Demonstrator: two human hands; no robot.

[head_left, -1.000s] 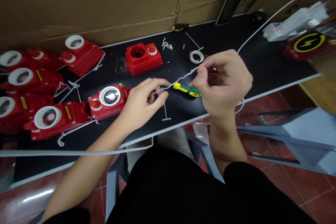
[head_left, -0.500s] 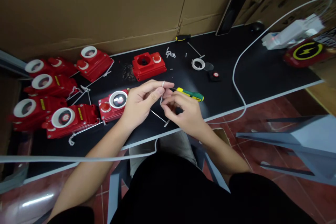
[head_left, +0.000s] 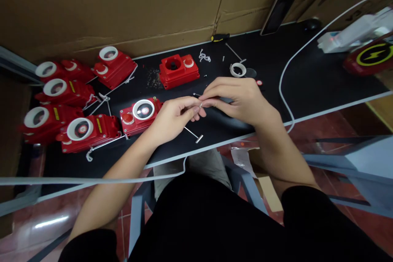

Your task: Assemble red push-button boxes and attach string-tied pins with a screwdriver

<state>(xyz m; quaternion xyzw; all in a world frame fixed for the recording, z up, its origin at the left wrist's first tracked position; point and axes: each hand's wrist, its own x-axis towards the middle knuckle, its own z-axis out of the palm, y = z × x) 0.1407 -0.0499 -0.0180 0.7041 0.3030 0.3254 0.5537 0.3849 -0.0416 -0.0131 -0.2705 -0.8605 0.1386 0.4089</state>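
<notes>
My left hand (head_left: pixel 175 116) pinches a thin white string (head_left: pixel 201 105) between thumb and fingers, in front of a red alarm box (head_left: pixel 143 118) with a white-ringed round window. My right hand (head_left: pixel 238 100) meets it from the right, fingertips pressed together at the same string; only a short bit of it shows. Below the left hand lies a small metal hammer (head_left: pixel 193 134) with a thin rod. Under the right hand, the green and yellow screwdriver is mostly covered. Another red box (head_left: pixel 178 71), its round opening uncovered, stands behind the hands.
Several red alarm boxes (head_left: pixel 78 133) crowd the left side. At the back lie a white ring (head_left: pixel 238 70), tangled string (head_left: pixel 204 56), a second hammer (head_left: pixel 236 53) and a black-yellow screwdriver (head_left: pixel 220 37). A white cable (head_left: pixel 284 73) crosses the table's right side; another (head_left: pixel 76 180) passes over my left forearm.
My right hand has risen and turned, now coming in from above right over the green and yellow screwdriver. The string looped over my left index finger now shows only at the fingertips.
</notes>
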